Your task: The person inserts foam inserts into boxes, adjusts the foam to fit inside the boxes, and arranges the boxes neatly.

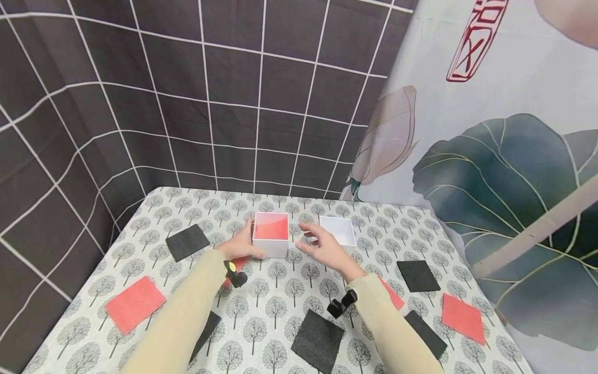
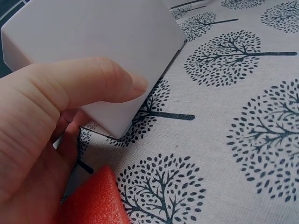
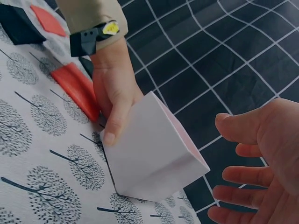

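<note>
A white open-topped box (image 1: pixel 271 248) with a red piece (image 1: pixel 271 228) inside stands near the middle of the table. My left hand (image 1: pixel 241 243) grips its left side, thumb along the front wall, as the left wrist view also shows on the white box (image 2: pixel 93 32). To the right of that box, my right hand (image 1: pixel 325 250) is held apart from it, fingers loosely bent and holding nothing. Just behind the right hand is a second white box (image 1: pixel 338 230), with no piece visible in it. In the right wrist view the right hand (image 3: pixel 261 163) has its fingers spread.
Black squares lie at the left (image 1: pixel 187 242), front (image 1: pixel 318 341) and right (image 1: pixel 418 276). Red squares lie at the far left (image 1: pixel 135 304) and far right (image 1: pixel 463 318); other pieces are partly under the forearms. A dark gridded cloth (image 1: pixel 233 124) hangs behind the table.
</note>
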A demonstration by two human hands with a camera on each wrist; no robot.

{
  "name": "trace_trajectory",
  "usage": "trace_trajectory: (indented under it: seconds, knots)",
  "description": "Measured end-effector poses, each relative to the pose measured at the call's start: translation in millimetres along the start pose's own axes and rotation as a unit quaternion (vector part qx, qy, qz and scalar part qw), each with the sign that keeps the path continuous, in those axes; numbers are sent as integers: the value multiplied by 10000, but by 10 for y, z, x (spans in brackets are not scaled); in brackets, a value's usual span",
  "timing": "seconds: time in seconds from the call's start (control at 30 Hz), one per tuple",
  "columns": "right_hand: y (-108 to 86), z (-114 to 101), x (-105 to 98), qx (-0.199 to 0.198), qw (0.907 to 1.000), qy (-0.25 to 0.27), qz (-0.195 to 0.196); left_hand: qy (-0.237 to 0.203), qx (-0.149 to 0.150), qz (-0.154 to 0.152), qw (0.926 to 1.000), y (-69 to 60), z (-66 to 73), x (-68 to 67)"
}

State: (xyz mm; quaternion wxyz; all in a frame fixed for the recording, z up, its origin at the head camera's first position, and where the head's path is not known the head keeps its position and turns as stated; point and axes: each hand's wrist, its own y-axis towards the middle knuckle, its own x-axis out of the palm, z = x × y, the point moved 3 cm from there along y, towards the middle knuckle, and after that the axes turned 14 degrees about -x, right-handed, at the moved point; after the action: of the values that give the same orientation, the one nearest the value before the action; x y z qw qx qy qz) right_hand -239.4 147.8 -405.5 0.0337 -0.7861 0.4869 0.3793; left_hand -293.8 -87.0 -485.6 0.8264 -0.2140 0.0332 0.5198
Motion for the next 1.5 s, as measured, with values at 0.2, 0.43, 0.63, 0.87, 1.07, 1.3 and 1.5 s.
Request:
trace_trajectory:
  seconds: [0.2, 0.43, 0.63, 0.87, 1.07, 1.3, 1.5]
  knots:
    - [-140, -41, -15, -219, 9994, -259, -118, -30, -12, 35, 10000, 11, -17, -5]
    - [-313, -146, -77, -486, 9976, -409, -259, -112, -48, 20, 9999, 10, -19, -6]
    - [-475, -162, -155, -454, 9976, -456, -270, -55, -44, 25, 10000, -3, -22, 1]
    - [-686, -110, -241, -472, 9968, -613, -199, -105, -23, -19, 9999, -19, -17, 15]
    - [-896, -27, -280, -68, 9956, -909, -226, -58, -25, -19, 10000, -18, -13, 15]
    - [-1099, 82, -368, 294, 9953, -910, 128, -81, -54, 28, 9999, -6, -6, 8]
    - [-1269, 187, -455, 505, 9927, -1004, 446, -44, -22, -3, 10000, 17, -29, -5]
